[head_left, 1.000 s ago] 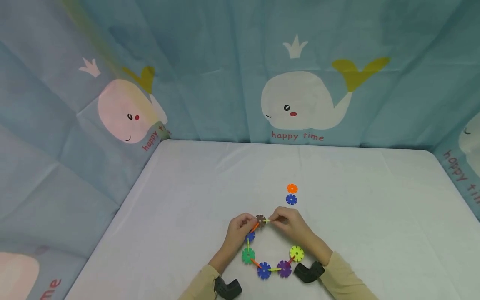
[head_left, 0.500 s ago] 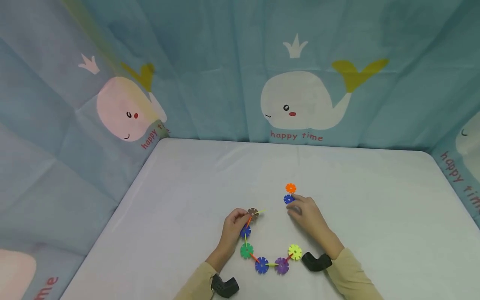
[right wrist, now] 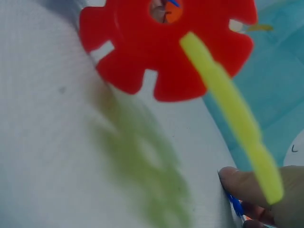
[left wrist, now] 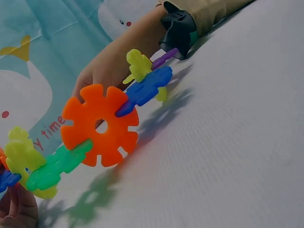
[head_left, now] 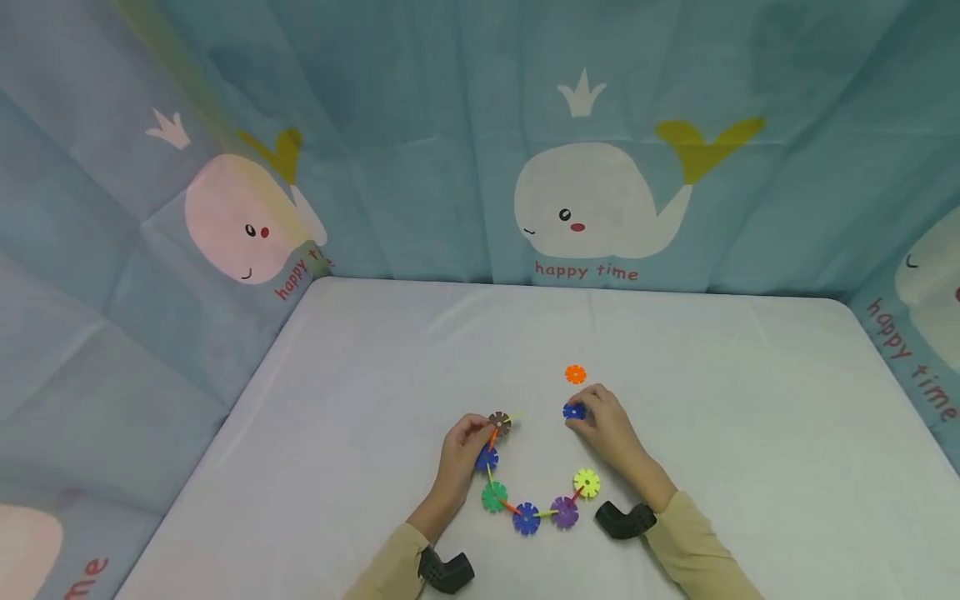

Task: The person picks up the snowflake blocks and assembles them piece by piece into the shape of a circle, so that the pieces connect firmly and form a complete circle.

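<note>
A chain of notched plastic discs hangs together in a U shape in the head view. My left hand (head_left: 459,454) pinches it near the brown disc (head_left: 499,423), which has a yellow-green disc (head_left: 513,417) slotted edge-on at its right. Below come a blue disc (head_left: 487,459), a green disc (head_left: 494,497) and several more, ending at a yellow disc (head_left: 587,483). My right hand (head_left: 611,429) pinches a loose blue disc (head_left: 573,412) between thumb and fingertips. In the right wrist view, its thumb (right wrist: 237,180) covers most of that blue disc (right wrist: 236,205).
A loose orange disc (head_left: 575,374) lies on the white table (head_left: 405,358), just beyond the right hand. Black wrist cameras (head_left: 626,520) sit low beside both sleeves. A blue whale-print curtain (head_left: 420,167) borders the table's back and sides.
My right hand has left the yellow-green disc at the brown disc, reached to the loose blue disc and drawn it away from the orange one. The left hand keeps its grip on the chain.
</note>
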